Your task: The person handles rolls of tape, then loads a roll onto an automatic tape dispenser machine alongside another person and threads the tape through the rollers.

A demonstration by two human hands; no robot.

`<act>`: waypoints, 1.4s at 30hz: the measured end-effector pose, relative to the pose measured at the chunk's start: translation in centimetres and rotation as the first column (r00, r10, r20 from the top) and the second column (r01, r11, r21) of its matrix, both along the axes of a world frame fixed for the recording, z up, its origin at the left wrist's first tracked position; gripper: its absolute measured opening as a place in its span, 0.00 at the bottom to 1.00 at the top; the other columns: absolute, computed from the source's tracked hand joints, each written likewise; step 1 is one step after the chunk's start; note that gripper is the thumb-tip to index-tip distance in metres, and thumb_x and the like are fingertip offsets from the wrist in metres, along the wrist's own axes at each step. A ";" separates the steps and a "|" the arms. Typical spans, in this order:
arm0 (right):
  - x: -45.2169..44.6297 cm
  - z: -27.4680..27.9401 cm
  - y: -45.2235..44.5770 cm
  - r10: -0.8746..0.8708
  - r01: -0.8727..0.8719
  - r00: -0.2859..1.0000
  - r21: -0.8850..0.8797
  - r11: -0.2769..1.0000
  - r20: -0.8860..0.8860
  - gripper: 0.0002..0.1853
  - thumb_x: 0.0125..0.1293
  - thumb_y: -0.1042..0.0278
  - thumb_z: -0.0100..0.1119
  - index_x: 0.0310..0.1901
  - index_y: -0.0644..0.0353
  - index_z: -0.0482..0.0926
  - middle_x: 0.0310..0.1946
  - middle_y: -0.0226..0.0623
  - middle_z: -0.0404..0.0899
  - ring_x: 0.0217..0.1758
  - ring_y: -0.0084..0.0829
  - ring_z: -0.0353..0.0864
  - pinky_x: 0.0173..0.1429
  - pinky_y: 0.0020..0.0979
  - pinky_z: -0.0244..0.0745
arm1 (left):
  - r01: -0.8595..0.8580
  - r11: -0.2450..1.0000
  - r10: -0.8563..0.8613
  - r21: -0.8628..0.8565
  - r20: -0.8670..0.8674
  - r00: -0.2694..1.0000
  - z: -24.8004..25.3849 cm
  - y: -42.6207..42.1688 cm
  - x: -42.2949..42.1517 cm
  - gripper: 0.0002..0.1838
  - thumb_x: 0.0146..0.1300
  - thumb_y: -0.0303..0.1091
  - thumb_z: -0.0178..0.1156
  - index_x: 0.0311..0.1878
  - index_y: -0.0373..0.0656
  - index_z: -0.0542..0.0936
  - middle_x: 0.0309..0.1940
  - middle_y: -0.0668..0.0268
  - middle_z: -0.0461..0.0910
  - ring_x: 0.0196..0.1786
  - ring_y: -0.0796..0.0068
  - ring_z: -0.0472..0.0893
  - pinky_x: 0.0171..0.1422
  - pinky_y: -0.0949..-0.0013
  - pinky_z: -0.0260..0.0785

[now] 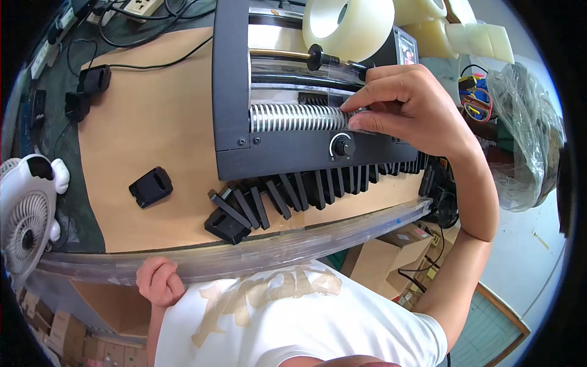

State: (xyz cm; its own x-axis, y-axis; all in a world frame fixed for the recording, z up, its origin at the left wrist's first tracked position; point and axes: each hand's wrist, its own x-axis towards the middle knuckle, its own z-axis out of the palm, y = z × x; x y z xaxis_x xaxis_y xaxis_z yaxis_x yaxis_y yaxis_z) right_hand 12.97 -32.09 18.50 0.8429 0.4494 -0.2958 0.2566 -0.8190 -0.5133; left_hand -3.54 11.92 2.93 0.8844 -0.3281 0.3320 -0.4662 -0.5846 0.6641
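Note:
At the right end of a ridged metal roller (299, 117), my right hand (406, 107) pinches what looks like clear tape between thumb and forefinger. The roller sits in a black tape machine (232, 92) with a dial (342, 145) on its front. A big roll of tape (348, 27) rests on top of the machine, and a rod with a black knob (315, 57) crosses below it. My left hand (160, 281) is curled into a fist against the clear-wrapped table edge (244, 254), with nothing visible in it.
Several black plastic blocks (293, 192) stand in a row along the machine's front; another block (151, 187) lies apart on the brown board (147, 128). A white fan (27, 214) is at left. Cables (153, 64) run behind. More tape rolls (452, 40) and a plastic bag (526, 140) are at right.

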 end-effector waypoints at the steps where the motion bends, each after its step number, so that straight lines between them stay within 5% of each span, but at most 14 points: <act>1: -0.1 -0.2 0.0 0.002 -0.002 1.000 0.005 1.000 0.013 0.09 0.58 0.68 0.74 0.39 0.60 0.89 0.28 0.38 0.82 0.29 0.37 0.81 0.34 0.34 0.75 | -0.017 1.000 0.018 0.006 -0.011 1.000 -0.1 0.1 -0.2 0.12 0.41 0.15 0.58 0.29 0.41 0.82 0.28 0.60 0.81 0.26 0.60 0.80 0.30 0.64 0.71; 13: -0.6 -0.9 0.3 0.070 -0.075 0.985 0.022 0.997 0.158 0.04 0.56 0.75 0.71 0.33 0.62 0.85 0.28 0.37 0.80 0.30 0.39 0.82 0.35 0.35 0.77 | -0.011 1.000 0.011 -0.004 -0.013 1.000 -0.2 0.2 -0.1 0.13 0.41 0.15 0.58 0.31 0.41 0.82 0.28 0.60 0.80 0.26 0.60 0.80 0.30 0.64 0.71; 28: 0.0 -0.7 -0.2 0.034 -0.044 0.990 0.077 0.996 0.135 0.04 0.59 0.75 0.70 0.34 0.60 0.83 0.26 0.33 0.76 0.27 0.30 0.76 0.31 0.30 0.72 | 0.038 0.999 -0.038 0.024 0.012 0.999 0.3 -0.2 0.5 0.12 0.47 0.11 0.53 0.32 0.37 0.80 0.27 0.57 0.79 0.25 0.64 0.77 0.26 0.68 0.69; 37: -0.4 -0.8 0.0 0.024 -0.027 0.987 0.016 1.000 0.159 0.11 0.57 0.75 0.71 0.41 0.57 0.80 0.27 0.31 0.72 0.25 0.28 0.73 0.30 0.30 0.70 | -0.011 1.000 0.011 -0.001 -0.066 0.998 0.0 0.2 -0.2 0.12 0.42 0.15 0.56 0.30 0.40 0.81 0.28 0.60 0.79 0.26 0.60 0.80 0.31 0.64 0.71; 42: -0.9 -0.4 -0.1 -0.013 -0.004 0.984 0.094 0.996 0.176 0.13 0.55 0.78 0.71 0.41 0.57 0.80 0.29 0.31 0.73 0.27 0.27 0.75 0.29 0.28 0.71 | 0.027 1.000 -0.027 0.011 -0.022 0.999 0.5 -0.5 0.5 0.11 0.51 0.11 0.53 0.32 0.37 0.79 0.26 0.57 0.79 0.24 0.64 0.77 0.26 0.68 0.69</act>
